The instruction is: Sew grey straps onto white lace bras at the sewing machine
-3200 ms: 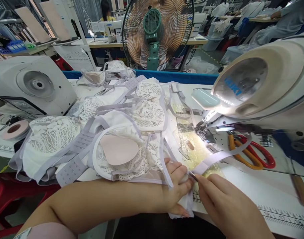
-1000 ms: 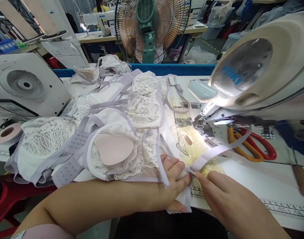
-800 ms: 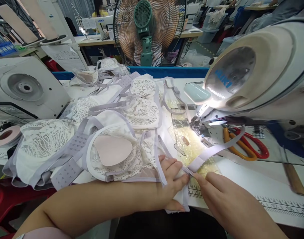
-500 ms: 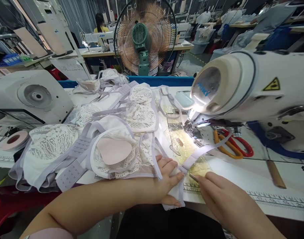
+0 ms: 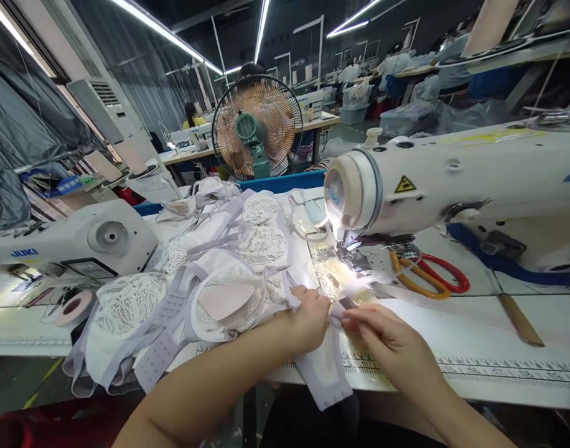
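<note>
Head view: L hand (image 5: 310, 317) sits mid-scene, fingers curled tog. & clamped on the upper end of the white band (image 5: 326, 373), which slopes twd the near edge & hangs over it; fingers cover the grip spot, so can't tell how many layers are held. R hand (image 5: 397, 339), just right of it, has thumb & index pinched tog. on a lilac strap (image 5: 338, 312); the strap bit lies right at those tips, in the small gap btwn the 2 hands. A dark narrow item shows by the R fingertips, too small to ID. Band: smooth matte cloth, lilac edging, squared near end. Left of L hand, a white bra (image 5: 210, 330) w/ rounded cup, lacy trim & flat pink oval-ish pad (image 5: 226, 302); further left, more lace cups (image 5: 124, 305), open leaf-like pattern, w/ lilac hook-and-eye strips. Far side of hands: shiny crinkled yellowish film (image 5: 331, 270) under the glossy white sewing machine (image 5: 434, 180), lamp lit. Right: orange & red scissor handles (image 5: 397, 266), looped plastic-like, plus a thin spike w/ rounded wooden handle (image 5: 521, 318), all on the smooth white tabletop (image 5: 476, 323), ruler markings along near edge.
</note>
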A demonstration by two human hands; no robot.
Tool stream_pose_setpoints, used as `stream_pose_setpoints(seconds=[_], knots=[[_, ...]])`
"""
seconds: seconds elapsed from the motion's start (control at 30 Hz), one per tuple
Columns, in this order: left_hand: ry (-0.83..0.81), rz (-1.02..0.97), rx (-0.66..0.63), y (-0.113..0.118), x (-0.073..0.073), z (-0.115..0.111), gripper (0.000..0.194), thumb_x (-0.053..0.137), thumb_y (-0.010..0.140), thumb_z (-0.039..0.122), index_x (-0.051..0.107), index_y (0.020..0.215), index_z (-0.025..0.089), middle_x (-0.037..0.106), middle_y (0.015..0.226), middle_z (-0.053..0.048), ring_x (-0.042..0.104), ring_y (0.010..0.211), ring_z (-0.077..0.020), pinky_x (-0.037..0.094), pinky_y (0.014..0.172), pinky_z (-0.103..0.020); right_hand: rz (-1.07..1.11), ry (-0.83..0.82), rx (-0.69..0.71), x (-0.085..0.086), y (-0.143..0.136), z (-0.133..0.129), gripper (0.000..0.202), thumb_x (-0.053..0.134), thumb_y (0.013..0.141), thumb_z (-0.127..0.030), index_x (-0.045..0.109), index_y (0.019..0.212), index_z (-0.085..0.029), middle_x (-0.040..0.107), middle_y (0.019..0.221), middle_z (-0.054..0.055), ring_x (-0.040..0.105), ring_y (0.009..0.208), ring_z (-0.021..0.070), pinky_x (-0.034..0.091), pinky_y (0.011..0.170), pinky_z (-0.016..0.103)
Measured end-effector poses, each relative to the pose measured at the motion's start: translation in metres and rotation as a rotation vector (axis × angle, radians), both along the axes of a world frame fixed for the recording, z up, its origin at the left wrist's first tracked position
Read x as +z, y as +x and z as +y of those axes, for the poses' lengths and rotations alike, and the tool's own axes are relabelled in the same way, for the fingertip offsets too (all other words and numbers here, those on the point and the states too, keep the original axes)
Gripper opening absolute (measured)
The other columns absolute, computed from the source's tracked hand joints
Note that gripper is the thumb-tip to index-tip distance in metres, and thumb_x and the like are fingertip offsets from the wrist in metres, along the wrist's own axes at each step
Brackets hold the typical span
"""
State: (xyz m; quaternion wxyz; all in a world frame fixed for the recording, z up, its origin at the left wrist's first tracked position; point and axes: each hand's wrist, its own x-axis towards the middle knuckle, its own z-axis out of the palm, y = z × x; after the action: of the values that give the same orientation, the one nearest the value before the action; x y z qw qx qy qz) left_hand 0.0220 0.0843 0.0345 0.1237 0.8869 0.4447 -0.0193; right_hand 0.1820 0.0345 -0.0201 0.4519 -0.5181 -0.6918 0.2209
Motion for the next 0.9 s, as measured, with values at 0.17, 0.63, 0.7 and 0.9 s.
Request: stream_pose_setpoints(seconds=[0.17, 0.63, 0.7, 0.9], knots=[[-0.150, -0.047, -0.051, -0.002, 0.007, 0.014, 0.013, 0.056, 0.078, 0.025, 0.065, 0.082, 0.016, 0.065, 0.085, -0.004, 0.059, 0.082, -0.0189, 0.047, 0.076, -0.030, -0.100, 0.064, -0.012, 0.000, -0.003, -0.002, 0.018, 0.048, 0.087, -0.023, 0.064, 0.094, -0.024, 0.065, 0.089, 0.004, 0.064, 0.076, 0.0144, 0.054, 0.062, 0.024], [-0.490, -0.785, 0.113, -0.008, -0.009, 0.013, 0.010, 0.059, 0.070, 0.017, 0.065, 0.076, 0.014, 0.067, 0.098, -0.008, 0.061, 0.092, -0.0201, 0.047, 0.084, -0.033, -0.073, 0.142, -0.003, 0.000, -0.005, -0.001, 0.026, 0.043, 0.088, -0.018, 0.065, 0.100, -0.024, 0.067, 0.092, 0.005, 0.065, 0.080, 0.0142, 0.055, 0.066, 0.024], [-0.486, -0.778, 0.117, -0.008, -0.009, 0.014, 0.010, 0.058, 0.069, 0.017, 0.065, 0.076, 0.014, 0.066, 0.087, -0.006, 0.060, 0.085, -0.0181, 0.047, 0.080, -0.031, -0.048, 0.146, -0.007, 0.000, -0.006, -0.002, 0.025, 0.043, 0.088, -0.019, 0.065, 0.100, -0.025, 0.067, 0.092, 0.004, 0.065, 0.083, 0.0145, 0.055, 0.069, 0.024], [-0.517, -0.783, 0.200, -0.008, -0.007, 0.014, 0.006, 0.057, 0.069, 0.018, 0.060, 0.071, 0.014, 0.055, 0.067, 0.000, 0.050, 0.064, -0.0114, 0.042, 0.062, -0.024, -0.016, 0.036, -0.280, -0.003, -0.014, -0.008, 0.041, 0.045, 0.089, -0.029, 0.043, 0.130, -0.026, 0.069, 0.076, -0.002, 0.065, 0.057, 0.0138, 0.050, 0.048, 0.022]])
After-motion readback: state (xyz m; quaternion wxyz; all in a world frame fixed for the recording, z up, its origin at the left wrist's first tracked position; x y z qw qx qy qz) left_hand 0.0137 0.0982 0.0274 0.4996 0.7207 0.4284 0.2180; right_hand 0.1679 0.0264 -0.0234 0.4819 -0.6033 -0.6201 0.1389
